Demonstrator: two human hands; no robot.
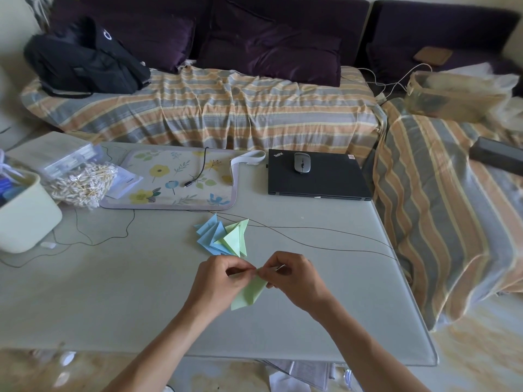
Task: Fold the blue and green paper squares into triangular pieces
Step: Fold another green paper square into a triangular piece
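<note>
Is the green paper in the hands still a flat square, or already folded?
Folded. The green paper hangs as a narrow pointed shape with a visible crease, pinched at its top by the left hand and right hand.

From my remote feed I see a pale grey surface (141, 292) standing close against a sofa (226, 108) draped in a cloth striped orange, grey and cream, with dark purple cushions (268, 52) along its back. A second stretch of the same striped cover (438, 207) runs down the right side, and the floor (481, 349) there is a mottled cream and tan. Soft daylight fills the room, and a slice of pale wall (17, 12) shows at the upper left corner.
</note>
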